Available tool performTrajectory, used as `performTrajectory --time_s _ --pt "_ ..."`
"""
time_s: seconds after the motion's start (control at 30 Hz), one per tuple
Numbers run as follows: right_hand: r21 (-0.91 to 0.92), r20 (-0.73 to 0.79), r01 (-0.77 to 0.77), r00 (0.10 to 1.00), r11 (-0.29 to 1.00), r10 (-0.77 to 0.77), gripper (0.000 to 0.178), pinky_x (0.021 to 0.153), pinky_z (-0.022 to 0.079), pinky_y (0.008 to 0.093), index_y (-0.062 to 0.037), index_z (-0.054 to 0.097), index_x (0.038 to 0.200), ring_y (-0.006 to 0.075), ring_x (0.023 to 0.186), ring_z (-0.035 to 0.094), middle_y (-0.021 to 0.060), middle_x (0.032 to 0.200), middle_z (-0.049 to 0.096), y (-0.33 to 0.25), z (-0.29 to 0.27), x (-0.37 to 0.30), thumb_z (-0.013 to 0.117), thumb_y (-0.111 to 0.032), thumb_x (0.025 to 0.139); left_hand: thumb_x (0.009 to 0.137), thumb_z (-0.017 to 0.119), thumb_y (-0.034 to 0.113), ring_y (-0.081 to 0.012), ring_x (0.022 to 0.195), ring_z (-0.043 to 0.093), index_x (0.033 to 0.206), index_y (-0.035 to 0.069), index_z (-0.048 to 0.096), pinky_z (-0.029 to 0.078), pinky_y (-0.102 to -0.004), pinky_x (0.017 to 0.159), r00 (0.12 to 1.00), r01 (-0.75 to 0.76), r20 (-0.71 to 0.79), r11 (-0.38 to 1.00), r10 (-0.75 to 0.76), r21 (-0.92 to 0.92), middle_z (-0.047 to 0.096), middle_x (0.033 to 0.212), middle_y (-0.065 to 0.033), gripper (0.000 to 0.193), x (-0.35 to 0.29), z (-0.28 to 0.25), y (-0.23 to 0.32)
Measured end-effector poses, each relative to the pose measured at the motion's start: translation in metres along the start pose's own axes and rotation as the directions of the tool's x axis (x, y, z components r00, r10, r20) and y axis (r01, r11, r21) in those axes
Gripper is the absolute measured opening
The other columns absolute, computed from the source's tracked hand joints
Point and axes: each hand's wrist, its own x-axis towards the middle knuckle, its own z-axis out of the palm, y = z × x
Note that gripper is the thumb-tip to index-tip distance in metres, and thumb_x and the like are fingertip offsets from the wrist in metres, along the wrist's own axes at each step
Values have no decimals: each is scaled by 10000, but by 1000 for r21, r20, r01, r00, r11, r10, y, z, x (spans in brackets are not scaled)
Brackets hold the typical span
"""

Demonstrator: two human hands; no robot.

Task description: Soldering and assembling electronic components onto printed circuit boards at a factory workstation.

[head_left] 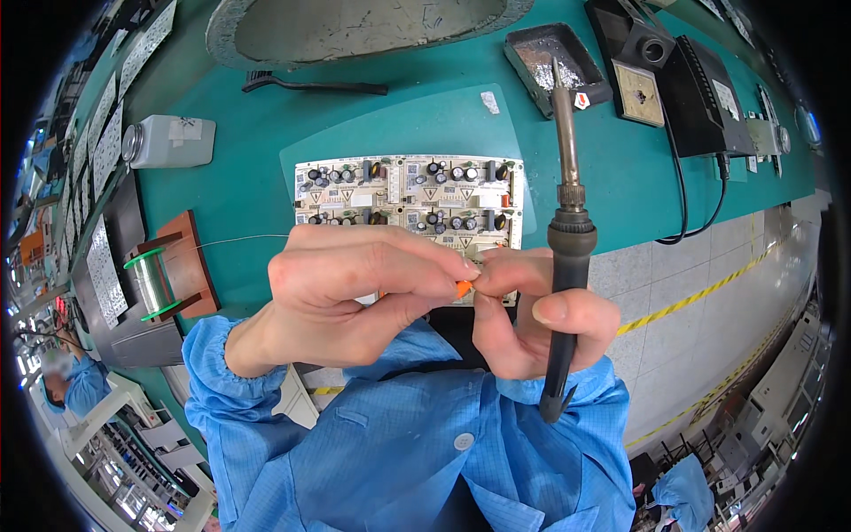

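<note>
My left hand (355,288) is closed, thumb and forefinger pinching a small orange part (463,288) in front of me. My right hand (541,315) holds a soldering iron (572,239) upright between its fingers, the metal tip pointing away from me. Its thumb and forefinger meet the left fingertips at the orange part. Behind and partly under both hands lies a pale panel of circuit boards (399,206) with black capacitors and other components. A thin solder wire runs from a green-rimmed spool (152,284) and disappears behind my left hand.
The panel rests on a green mat (355,133). Farther back are a black brush (315,87), a large grey basin-like rim (372,58) and a black tray (554,66) with solder scraps. A white bottle (177,140) stands left; a black soldering station (705,97) stands right.
</note>
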Motion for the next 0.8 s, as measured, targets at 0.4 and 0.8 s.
performTrajectory --time_s 0.4,0.8 --pt "90 -14 -88 996 992 89 607 784 524 406 -155 335 1203 236 795 621 197 917 615 -1 0 -4 650 107 756 667 677 -156 -233 780 701 841 -22 662 570 -285 656 1000 -2 -21 1000 2 5 695 873 -162 220 -1 0 -1" --pt "-7 -25 73 997 997 -73 666 760 532 401 -164 321 1232 222 758 623 145 850 622 2 8 3 711 63 742 656 737 -130 -247 764 695 822 -13 623 576 -300 659 996 -80 -25 995 81 52 680 884 -201 233 -5 -2 1"
